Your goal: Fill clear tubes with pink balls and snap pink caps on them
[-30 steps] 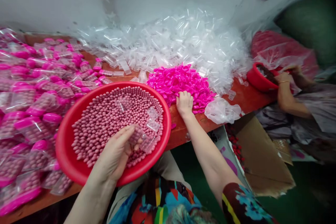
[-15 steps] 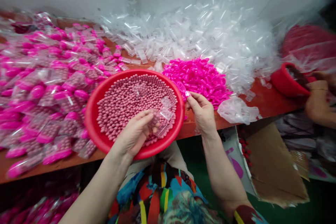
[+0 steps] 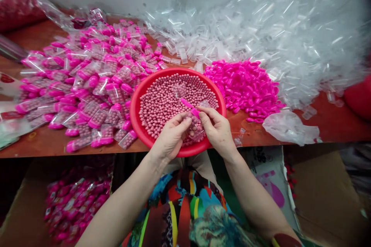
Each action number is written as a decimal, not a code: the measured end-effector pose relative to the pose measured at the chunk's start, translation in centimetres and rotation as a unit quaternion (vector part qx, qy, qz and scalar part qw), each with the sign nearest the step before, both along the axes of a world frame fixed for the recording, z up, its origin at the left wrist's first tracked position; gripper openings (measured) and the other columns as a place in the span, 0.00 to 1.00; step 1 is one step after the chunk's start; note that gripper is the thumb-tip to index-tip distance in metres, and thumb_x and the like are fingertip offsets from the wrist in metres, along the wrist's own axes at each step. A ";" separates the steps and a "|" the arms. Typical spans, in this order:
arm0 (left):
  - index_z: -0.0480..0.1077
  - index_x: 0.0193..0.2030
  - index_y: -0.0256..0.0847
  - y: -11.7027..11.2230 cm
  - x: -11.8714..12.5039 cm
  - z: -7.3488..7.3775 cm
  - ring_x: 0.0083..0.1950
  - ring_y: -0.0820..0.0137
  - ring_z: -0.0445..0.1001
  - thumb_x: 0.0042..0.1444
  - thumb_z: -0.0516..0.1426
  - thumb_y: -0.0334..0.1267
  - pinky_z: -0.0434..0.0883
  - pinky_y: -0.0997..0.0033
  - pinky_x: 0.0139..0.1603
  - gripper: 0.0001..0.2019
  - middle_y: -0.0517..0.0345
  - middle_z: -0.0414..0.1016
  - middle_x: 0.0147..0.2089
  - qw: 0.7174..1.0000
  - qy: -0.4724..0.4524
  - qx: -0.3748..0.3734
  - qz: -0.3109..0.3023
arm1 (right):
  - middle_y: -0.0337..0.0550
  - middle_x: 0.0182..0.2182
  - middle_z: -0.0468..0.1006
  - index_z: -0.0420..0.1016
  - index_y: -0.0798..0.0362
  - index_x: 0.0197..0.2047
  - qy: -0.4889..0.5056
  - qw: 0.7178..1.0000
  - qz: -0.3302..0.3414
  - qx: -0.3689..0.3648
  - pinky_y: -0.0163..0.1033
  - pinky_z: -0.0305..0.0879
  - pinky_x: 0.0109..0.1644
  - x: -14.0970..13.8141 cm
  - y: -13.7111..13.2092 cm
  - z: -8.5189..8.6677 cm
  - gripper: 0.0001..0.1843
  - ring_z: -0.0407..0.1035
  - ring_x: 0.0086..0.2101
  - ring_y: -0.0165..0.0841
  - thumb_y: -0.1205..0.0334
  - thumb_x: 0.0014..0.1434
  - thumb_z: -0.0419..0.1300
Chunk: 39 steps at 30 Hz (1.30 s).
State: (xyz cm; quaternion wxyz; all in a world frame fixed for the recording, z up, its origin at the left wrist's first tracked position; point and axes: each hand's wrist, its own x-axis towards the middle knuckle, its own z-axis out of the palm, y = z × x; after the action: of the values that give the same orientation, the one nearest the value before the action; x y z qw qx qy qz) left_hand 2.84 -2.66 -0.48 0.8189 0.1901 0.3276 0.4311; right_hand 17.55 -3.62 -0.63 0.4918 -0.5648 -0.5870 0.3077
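Since a moment ago, the right hand (image 3: 218,131) has come away from the heap of pink caps (image 3: 246,85) and now meets the left hand (image 3: 171,137) over the near part of the red basin (image 3: 135,117). The left hand's fingers are closed on a small clear tube (image 3: 196,128) filled with pink balls and hold it just above the basin's contents. The right hand's thumb and forefinger are pinched on a pink cap (image 3: 195,113) at the tube's upper end; cap and tube touch, but the fingers hide whether the cap is seated. Both hands sit at about five o'clock within the basin and almost touch each other.

The basin is full of small pink balls (image 3: 166,100), with a few empty clear tubes lying on them. It rests at the near edge of a reddish wooden table (image 3: 43,144) and overhangs it slightly toward the person's lap.

From the basin, the heap of loose pink caps lies at two o'clock, just beside the rim. A great mound of empty clear tubes (image 3: 261,34) spreads behind it, from twelve round to three o'clock. At nine to eleven o'clock lies a wide spread of filled, capped tubes (image 3: 92,77), the nearest touching the basin's rim. A crumpled clear plastic bag (image 3: 290,128) sits at three o'clock, well apart. Under the table at seven o'clock, a cardboard box (image 3: 23,208) holds more filled tubes.
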 end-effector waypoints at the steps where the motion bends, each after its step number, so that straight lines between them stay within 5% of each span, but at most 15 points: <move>1: 0.76 0.45 0.36 0.0 0.0 0.0 0.37 0.74 0.74 0.52 0.68 0.34 0.70 0.74 0.38 0.14 0.55 0.78 0.40 1.000 0.000 -0.002 0.000 | 0.44 0.45 0.81 0.79 0.50 0.50 -0.017 1.000 0.003 0.014 0.44 0.71 0.54 0.0 -0.1 0.0 0.12 0.75 0.47 0.35 0.60 0.67 0.57; 6: 0.76 0.44 0.35 0.1 0.1 0.0 0.33 0.76 0.71 0.52 0.68 0.33 0.69 0.75 0.35 0.13 0.57 0.76 0.37 1.000 -0.002 -0.014 -0.003 | 0.44 0.42 0.80 0.79 0.47 0.50 -0.098 0.992 0.021 0.072 0.46 0.73 0.51 0.2 -0.6 0.3 0.12 0.75 0.44 0.36 0.62 0.68 0.56; 13: 0.76 0.40 0.34 -0.1 0.5 0.3 0.30 0.78 0.69 0.51 0.68 0.37 0.66 0.78 0.32 0.12 0.58 0.74 0.33 0.999 0.025 0.019 0.010 | 0.47 0.38 0.78 0.79 0.49 0.48 -0.108 0.991 -0.040 0.074 0.46 0.74 0.47 -1.4 -1.2 -0.1 0.13 0.74 0.40 0.37 0.62 0.69 0.54; 19: 0.77 0.43 0.37 -0.2 0.3 0.1 0.29 0.78 0.71 0.48 0.70 0.39 0.69 0.77 0.33 0.17 0.59 0.76 0.34 0.999 0.046 -0.004 0.022 | 0.51 0.43 0.79 0.77 0.49 0.53 -0.139 0.983 -0.066 0.100 0.52 0.73 0.54 -3.1 -2.3 -1.0 0.16 0.73 0.45 0.41 0.61 0.70 0.51; 22: 0.78 0.44 0.37 -0.2 -0.1 0.3 0.30 0.77 0.72 0.46 0.71 0.39 0.69 0.78 0.33 0.18 0.58 0.77 0.35 0.998 0.062 0.001 0.029 | 0.50 0.44 0.80 0.78 0.49 0.53 -0.096 0.992 -0.029 0.080 0.50 0.72 0.55 -2.4 -2.7 -0.7 0.16 0.73 0.47 0.41 0.58 0.70 0.52; 25: 0.80 0.41 0.37 -0.3 -0.6 0.7 0.27 0.79 0.68 0.48 0.70 0.39 0.65 0.79 0.29 0.14 0.59 0.76 0.31 0.998 0.066 0.013 -0.016 | 0.46 0.35 0.80 0.81 0.50 0.49 0.045 0.998 -0.010 -0.039 0.44 0.74 0.44 -0.9 -1.1 -0.3 0.22 0.75 0.37 0.37 0.47 0.70 0.50; 28: 0.80 0.35 0.35 -0.4 -0.9 1.0 0.24 0.79 0.64 0.48 0.70 0.39 0.60 0.77 0.25 0.10 0.58 0.72 0.25 0.988 0.055 0.044 -0.134 | 0.44 0.29 0.79 0.81 0.53 0.45 0.201 0.963 0.033 -0.179 0.39 0.72 0.33 -0.2 2.7 0.0 0.35 0.71 0.28 0.32 0.35 0.68 0.42; 32: 0.81 0.33 0.35 -0.2 -1.1 1.2 0.22 0.77 0.63 0.45 0.70 0.37 0.54 0.75 0.22 0.09 0.54 0.74 0.25 0.964 0.063 0.065 -0.252 | 0.45 0.30 0.80 0.82 0.56 0.41 0.219 0.908 0.233 -0.272 0.36 0.72 0.32 -1.0 7.5 1.0 0.35 0.72 0.28 0.31 0.32 0.64 0.49; 36: 0.80 0.30 0.35 0.2 -0.9 1.1 0.21 0.78 0.61 0.44 0.70 0.36 0.51 0.76 0.20 0.08 0.56 0.73 0.24 0.977 0.089 0.024 -0.192 | 0.44 0.30 0.82 0.82 0.56 0.42 0.162 0.879 0.358 -0.271 0.36 0.73 0.34 -1.3 8.5 2.7 0.31 0.74 0.29 0.31 0.35 0.62 0.57; 39: 0.79 0.30 0.34 0.5 -0.5 0.7 0.23 0.78 0.63 0.43 0.70 0.36 0.55 0.77 0.22 0.08 0.57 0.73 0.25 0.989 0.067 -0.014 -0.128 | 0.44 0.33 0.82 0.81 0.55 0.46 0.158 0.903 0.320 -0.237 0.37 0.74 0.38 -0.8 7.2 3.0 0.31 0.75 0.32 0.31 0.35 0.63 0.55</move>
State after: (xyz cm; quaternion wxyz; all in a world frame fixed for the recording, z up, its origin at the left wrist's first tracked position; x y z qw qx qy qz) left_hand 2.32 -2.18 0.27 0.8458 0.2477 0.3611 0.3047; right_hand 16.78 3.63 2.38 0.3046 -0.3902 -0.5605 0.6639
